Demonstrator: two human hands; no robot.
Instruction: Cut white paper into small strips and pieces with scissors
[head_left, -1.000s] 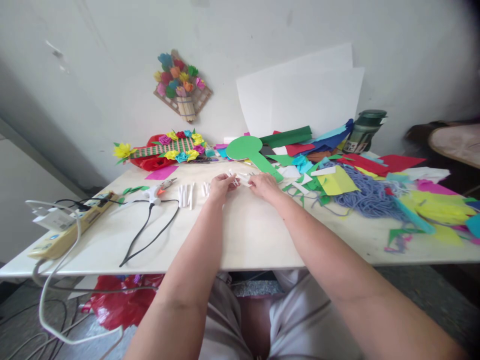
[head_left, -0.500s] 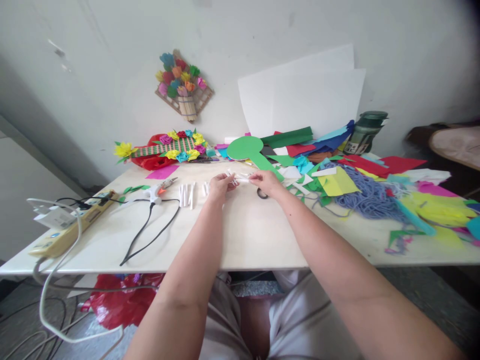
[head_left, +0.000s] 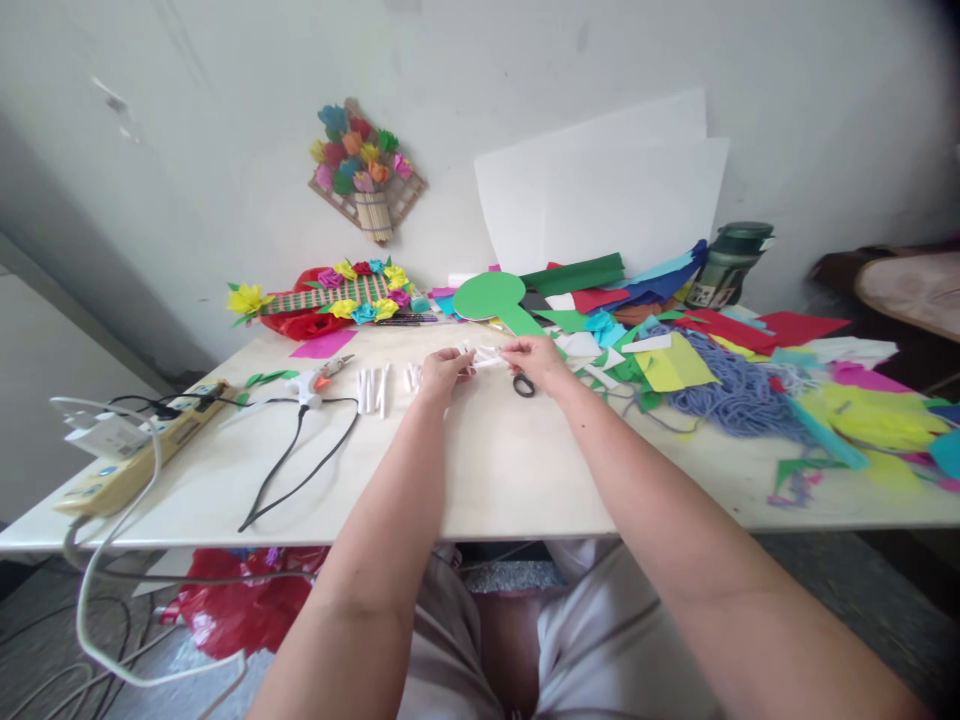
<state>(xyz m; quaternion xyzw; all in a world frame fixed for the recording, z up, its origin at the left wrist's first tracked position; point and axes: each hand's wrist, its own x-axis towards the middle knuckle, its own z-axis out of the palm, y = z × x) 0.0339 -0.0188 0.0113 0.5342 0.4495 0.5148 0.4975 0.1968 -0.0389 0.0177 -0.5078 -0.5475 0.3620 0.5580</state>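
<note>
Right hand lifted, scissors uncovered, both hands' fingers pinching white paper rolls

White rolled paper strips at centre; black scissor handles just right. Green paddle-shaped paper cutout farther back. Blue-grey yarn heap right, beside yellow paper sheet. Green-and-pink striped mat far left.

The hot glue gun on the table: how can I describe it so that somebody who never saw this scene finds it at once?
Start at the white table and look at its left part, where a yellowish power strip lies near the edge. Just right of it lies the glue gun. It is the only small white tool with an orange trigger and a black cord looping towards the front edge.
</note>
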